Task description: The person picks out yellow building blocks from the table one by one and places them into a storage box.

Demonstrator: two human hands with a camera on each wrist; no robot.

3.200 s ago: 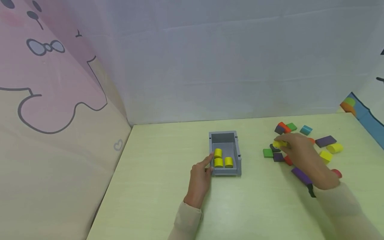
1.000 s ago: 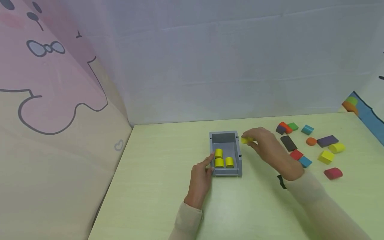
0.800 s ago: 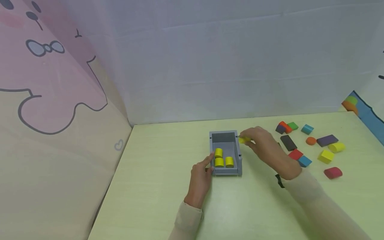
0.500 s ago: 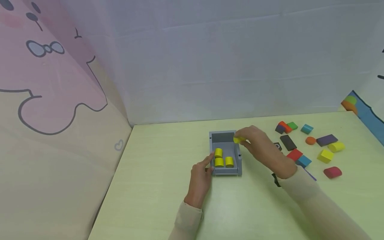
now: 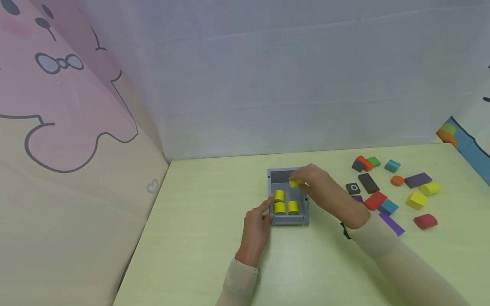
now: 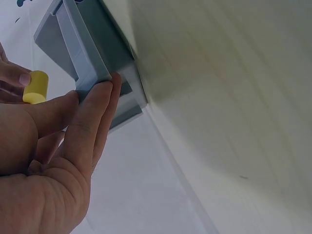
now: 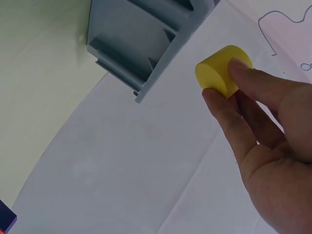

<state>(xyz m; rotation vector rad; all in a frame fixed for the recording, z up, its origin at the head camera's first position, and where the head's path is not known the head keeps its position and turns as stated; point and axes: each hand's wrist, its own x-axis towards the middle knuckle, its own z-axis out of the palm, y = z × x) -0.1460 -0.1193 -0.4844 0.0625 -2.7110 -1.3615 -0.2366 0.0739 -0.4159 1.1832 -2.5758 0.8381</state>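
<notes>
Now held over the inside of the gray box (image 5: 289,220); a second ago, just outside its right wall, and earlier still among the scattered blocks (image 5: 375,200): a yellow cylinder (image 7: 218,70), carried leftward in the right hand (image 5: 323,190). Bared by the shift of the sleeve (image 5: 398,259): a dark block with a pale ring (image 5: 353,188) and a purple block (image 5: 391,224). Unchanged inside the box: three yellow cylinders (image 5: 280,208), two in line along the left wall, one to the right of the nearer.

In the right wrist view, tilted and stubby, with long axis slanting from lower left to upper right and one flat round end facing lower left. In the left wrist view, aligned nearly with the picture's height.

In the right hand, gripped in a pinch, thumb on the curved side and fingertips opposite, spread only by the cylinder's width. Under the left hand (image 5: 255,230), in the same place as before, held at the box's near left corner, between thumb and fingertips set narrowly apart.
</notes>
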